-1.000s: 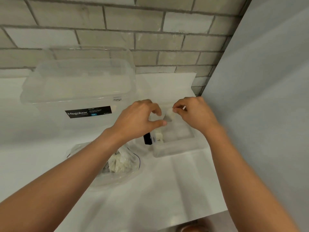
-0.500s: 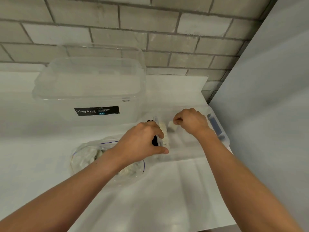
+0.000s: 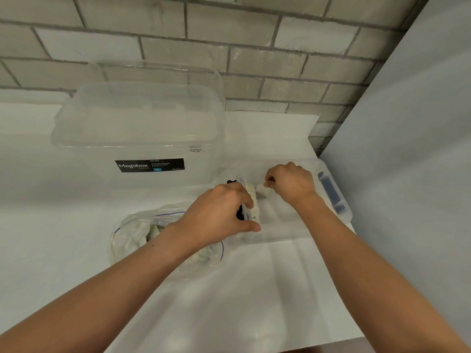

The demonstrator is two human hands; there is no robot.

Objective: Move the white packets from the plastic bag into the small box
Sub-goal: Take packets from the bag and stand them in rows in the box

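Your left hand point(image 3: 219, 212) grips the small box point(image 3: 280, 234) by its left rim; your right hand point(image 3: 293, 183) pinches a white packet point(image 3: 263, 191) inside it.

Black label point(image 3: 149, 165), front wall of the clear storage box point(image 3: 137, 123) at the rear of the worktop point(image 3: 229, 301): white "Megabox", with smaller "STORAGE" beneath and "12L" on a blue patch. Remaining fine print too small to read. Small white sticker point(image 3: 195, 149) above the label's right end: illegible.
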